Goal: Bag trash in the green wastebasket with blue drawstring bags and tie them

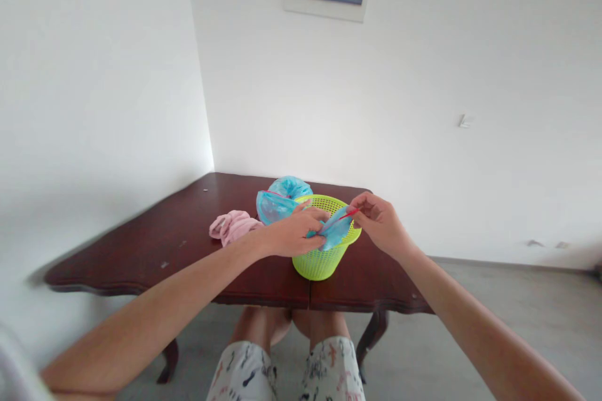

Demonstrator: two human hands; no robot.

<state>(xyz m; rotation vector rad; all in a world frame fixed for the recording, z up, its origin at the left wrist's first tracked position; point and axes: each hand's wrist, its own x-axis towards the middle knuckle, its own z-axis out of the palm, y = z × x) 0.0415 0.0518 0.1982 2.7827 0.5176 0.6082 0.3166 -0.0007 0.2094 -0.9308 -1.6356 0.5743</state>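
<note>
Arms outstretched, convergent; left hand palm-down; right hand in a thumb-and-finger pinch

Bag — thin plastic; bundle — matt, probably cloth.

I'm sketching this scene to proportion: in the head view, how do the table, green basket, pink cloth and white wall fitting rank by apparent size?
1. Table
2. Green basket
3. Pink cloth
4. White wall fitting
</note>
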